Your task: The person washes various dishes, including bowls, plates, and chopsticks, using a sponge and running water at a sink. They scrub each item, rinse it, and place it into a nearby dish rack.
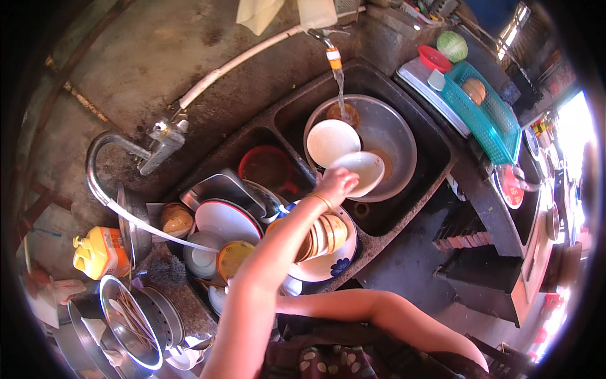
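Note:
My left hand (338, 184) grips the rim of a tilted white bowl (367, 173) over a large metal basin (400, 142). Another white bowl (333, 143) sits in the basin beside it. Water runs from a tap (334, 58) into the basin, where a brown round piece (348, 114) lies under the stream. My right forearm (331, 303) passes beneath my left one, which hides my right hand. Below my left wrist, a row of stacked yellowish bowls (334, 232) lies on a white dish with a blue flower (324, 271).
A dark double sink (412, 208) holds the basin, a red basin (265, 166) and piled dishes (227, 218). A curved faucet (102, 156) with a white hose reaches over the left side. At left stand a yellow jug (102, 251) and metal pots (130, 322); at right, a teal basket (487, 118).

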The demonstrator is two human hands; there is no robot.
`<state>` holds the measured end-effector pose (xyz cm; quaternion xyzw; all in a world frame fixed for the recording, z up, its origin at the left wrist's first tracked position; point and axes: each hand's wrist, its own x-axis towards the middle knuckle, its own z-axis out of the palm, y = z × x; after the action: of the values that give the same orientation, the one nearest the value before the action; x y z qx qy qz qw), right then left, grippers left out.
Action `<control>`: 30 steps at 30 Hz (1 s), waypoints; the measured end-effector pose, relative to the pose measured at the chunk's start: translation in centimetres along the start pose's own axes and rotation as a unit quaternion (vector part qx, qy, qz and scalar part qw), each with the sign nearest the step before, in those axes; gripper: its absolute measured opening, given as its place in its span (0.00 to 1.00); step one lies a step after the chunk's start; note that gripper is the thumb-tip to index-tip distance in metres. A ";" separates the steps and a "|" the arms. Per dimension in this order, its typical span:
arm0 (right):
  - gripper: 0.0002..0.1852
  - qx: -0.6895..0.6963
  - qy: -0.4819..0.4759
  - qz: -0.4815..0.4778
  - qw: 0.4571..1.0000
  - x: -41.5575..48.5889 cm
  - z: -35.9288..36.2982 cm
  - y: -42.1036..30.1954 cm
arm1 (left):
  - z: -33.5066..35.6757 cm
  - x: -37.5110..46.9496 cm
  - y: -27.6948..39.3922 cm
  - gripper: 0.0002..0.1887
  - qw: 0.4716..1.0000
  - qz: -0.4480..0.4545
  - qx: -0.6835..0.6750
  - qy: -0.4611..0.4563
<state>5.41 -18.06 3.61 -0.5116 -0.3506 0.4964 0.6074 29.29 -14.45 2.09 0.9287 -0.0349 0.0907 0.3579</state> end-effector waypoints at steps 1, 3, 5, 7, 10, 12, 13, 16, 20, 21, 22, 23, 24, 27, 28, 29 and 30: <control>0.19 0.002 0.012 0.009 1.000 0.2 -0.6 0.4 | -1.4 0.2 0.2 0.13 1.000 -0.002 -0.030 0.004; 0.17 0.057 -0.040 0.143 0.987 0.6 -1.1 2.8 | -5.2 -1.5 0.5 0.16 0.984 -0.139 0.064 -0.087; 0.16 0.019 -0.019 0.095 0.995 0.3 -1.3 2.4 | -10.0 -4.6 0.6 0.19 0.912 -0.251 0.205 -0.250; 0.17 -0.033 -0.056 0.100 0.993 0.7 -0.6 5.6 | -11.0 -8.3 -0.6 0.23 0.853 -0.331 0.226 -0.335; 0.18 -0.089 -0.076 0.078 0.990 0.7 0.4 7.9 | -8.1 -13.4 -5.3 0.21 0.874 -0.353 0.169 -0.287; 0.18 -0.106 -0.106 0.131 0.980 0.6 -0.1 7.3 | -6.9 -14.9 -7.0 0.17 0.908 -0.332 0.150 -0.208; 0.19 -0.116 -0.114 0.116 0.980 0.4 -0.9 4.5 | -7.3 -15.5 -7.1 0.17 0.913 -0.346 0.109 -0.189; 0.19 -0.181 -0.144 0.034 0.972 -0.3 -1.5 0.6 | -7.9 -17.6 -7.2 0.14 0.928 -0.353 0.001 -0.117; 0.17 -0.493 -0.099 -0.275 0.820 -0.4 0.5 8.2 | -8.3 -19.4 -8.3 0.12 0.777 -0.464 -0.424 0.039; 0.17 -0.551 -0.094 -0.315 0.767 -0.4 0.8 8.3 | -8.6 -19.6 -8.9 0.15 0.724 -0.500 -0.474 0.038; 0.16 -0.505 -0.099 -0.297 0.805 -0.5 0.9 8.4 | -9.1 -19.6 -9.7 0.17 0.666 -0.533 -0.521 0.037; 0.16 -0.457 -0.103 -0.277 0.839 -0.5 0.9 8.6 | -9.5 -19.6 -10.5 0.19 0.604 -0.561 -0.565 0.036; 0.15 -0.410 -0.104 -0.254 0.870 -0.5 0.7 8.5 | -9.7 -18.7 -10.8 0.20 0.512 -0.540 -0.667 0.035; 0.12 -0.226 -0.124 -0.116 0.959 -0.4 0.0 6.4 | -12.3 -14.6 -9.0 0.24 0.272 -0.423 -0.859 -0.096; 0.10 -0.138 -0.144 -0.022 0.980 -0.8 -0.1 3.0 | -11.9 -13.9 -9.7 0.24 0.264 -0.367 -0.887 -0.092; 0.09 -0.050 -0.150 0.076 0.985 -1.0 -0.5 1.2 | -11.7 -12.3 -8.5 0.24 0.220 -0.294 -0.925 -0.098; 0.06 -0.140 -0.151 0.111 0.972 -1.1 -0.6 1.9 | -11.7 -10.8 -7.3 0.24 0.174 -0.221 -0.954 -0.106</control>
<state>5.24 -19.33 1.67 -0.5460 -0.4453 0.5783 0.4112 18.00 -1.18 3.67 -0.1628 0.0746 -0.1949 0.9643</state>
